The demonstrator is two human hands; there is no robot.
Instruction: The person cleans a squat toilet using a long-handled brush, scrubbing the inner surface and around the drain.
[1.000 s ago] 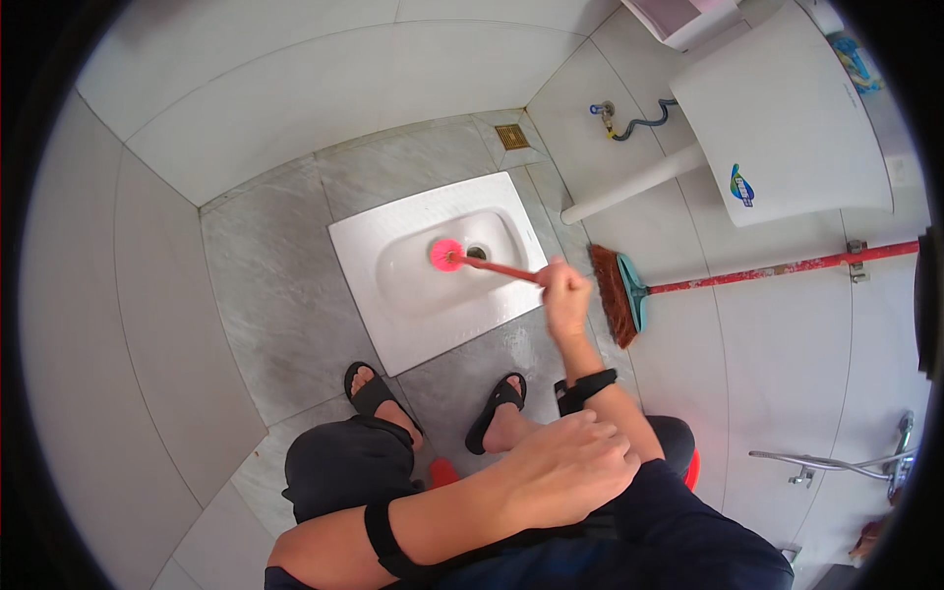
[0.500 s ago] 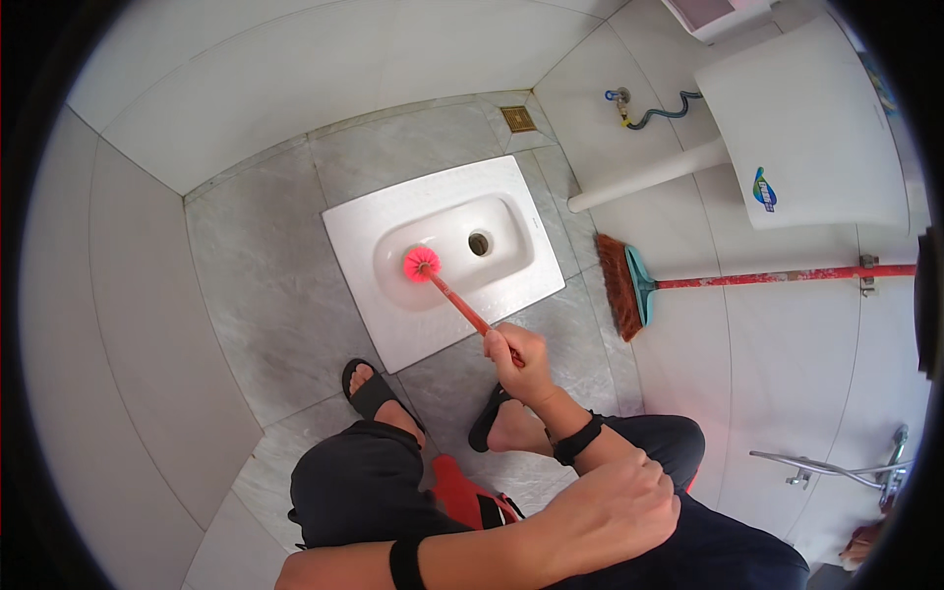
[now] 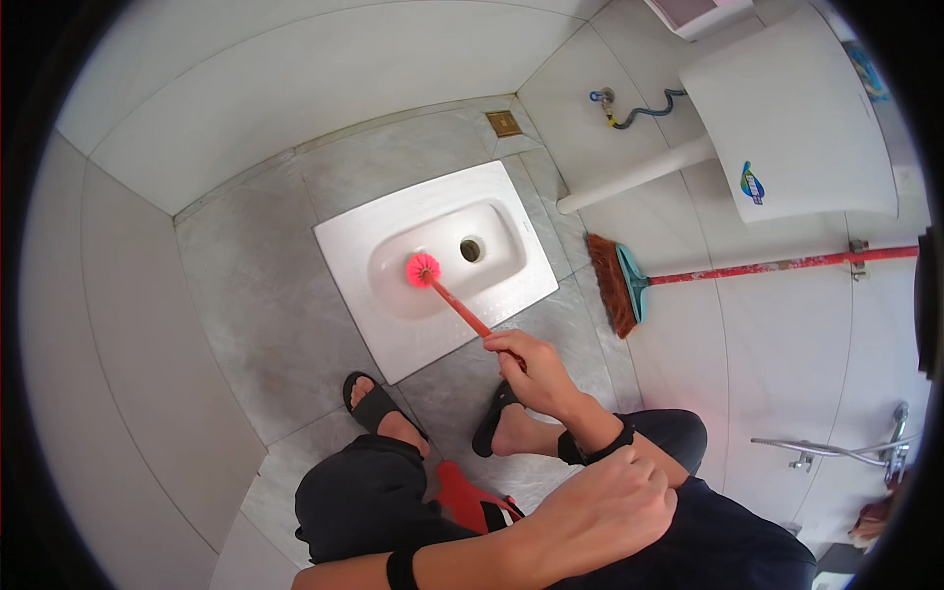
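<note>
My right hand point(image 3: 536, 372) is closed round the red handle of a toilet brush point(image 3: 460, 313). Its round pink bristle head point(image 3: 423, 269) is down in the near-left part of the bowl of a white squat toilet point(image 3: 354, 285), to the left of the drain hole point(image 3: 471, 250). My left hand point(image 3: 615, 501) is curled into a fist over my right forearm and thigh. Nothing shows in that fist, though its underside is hidden. Black bands are round both wrists.
A broom point(image 3: 629, 285) with brown bristles and a red pole is on the right wall. Above it hang a white cistern point(image 3: 796, 118) and pipe point(image 3: 639, 175). A floor drain point(image 3: 503, 123) lies behind the toilet. Between my sandalled feet stands a red object point(image 3: 467, 497), partly hidden.
The brush head has shifted slightly down relative to the bowl. My right hand and forearm have moved a little to the right and down; the left fist stays much the same.
</note>
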